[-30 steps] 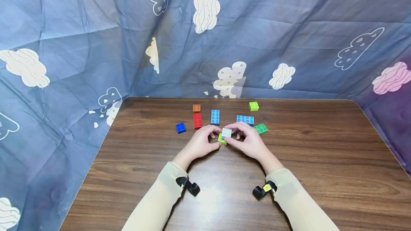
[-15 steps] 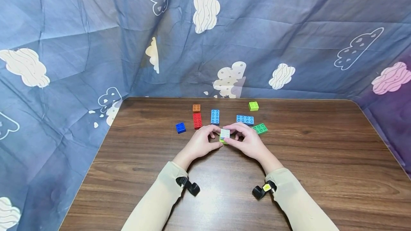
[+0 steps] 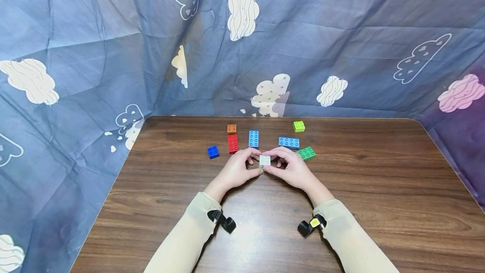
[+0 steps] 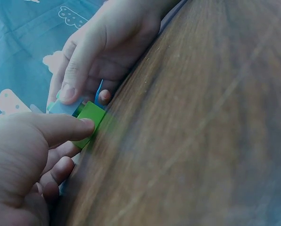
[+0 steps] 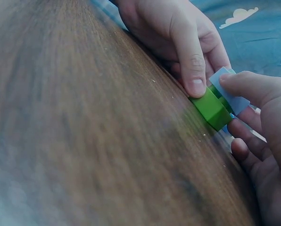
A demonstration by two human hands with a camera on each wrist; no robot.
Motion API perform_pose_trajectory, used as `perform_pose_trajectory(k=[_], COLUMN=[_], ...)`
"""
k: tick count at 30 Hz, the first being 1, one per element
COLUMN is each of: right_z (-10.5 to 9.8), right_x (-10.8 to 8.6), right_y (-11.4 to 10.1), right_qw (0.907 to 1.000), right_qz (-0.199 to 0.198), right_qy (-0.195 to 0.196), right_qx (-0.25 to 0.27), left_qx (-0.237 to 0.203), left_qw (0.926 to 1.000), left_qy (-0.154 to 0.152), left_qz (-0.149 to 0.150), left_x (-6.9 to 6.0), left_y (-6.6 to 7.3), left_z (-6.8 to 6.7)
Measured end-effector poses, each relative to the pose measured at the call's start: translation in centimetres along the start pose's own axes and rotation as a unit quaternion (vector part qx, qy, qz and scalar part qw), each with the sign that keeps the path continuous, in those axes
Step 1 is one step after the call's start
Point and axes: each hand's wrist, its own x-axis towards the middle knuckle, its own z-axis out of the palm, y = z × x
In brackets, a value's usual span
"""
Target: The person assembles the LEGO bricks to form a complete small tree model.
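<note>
My left hand (image 3: 238, 168) pinches a lime green toy building brick (image 5: 210, 109) on the table, thumb on its near side. Directly above it is a white brick (image 3: 265, 160), which looks pale blue in the wrist views; my right hand (image 3: 292, 169) holds it between thumb and fingers. In the right wrist view, green studs show in a narrow gap between the two bricks. From the head view the white brick covers nearly all of the green one.
Behind the hands lie a dark blue brick (image 3: 213, 152), a red brick (image 3: 233, 143), an orange brick (image 3: 232, 129), two light blue bricks (image 3: 254, 138), a second lime brick (image 3: 299, 126) and a green brick (image 3: 307, 153). A cloud-patterned cloth (image 3: 212, 54) hangs behind the table.
The white brick has moved slightly left and toward me, from off to one side to straight over the lime brick. The lime brick has shifted slightly right. Both grips are kept.
</note>
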Motion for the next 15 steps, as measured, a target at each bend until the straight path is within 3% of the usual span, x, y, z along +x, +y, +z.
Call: perform_pose_trajectory(k=[15], right_z=[0.02], right_x=[0.11], right_y=[-0.03], right_qw=[0.9999], right_qz=[-0.006], right_qy=[-0.003], right_qx=[-0.012], left_qx=[0.01], left_qw=[0.9999], left_qy=[0.002], left_qz=[0.002], left_x=[-0.08], left_y=[0.01], left_z=[0.03])
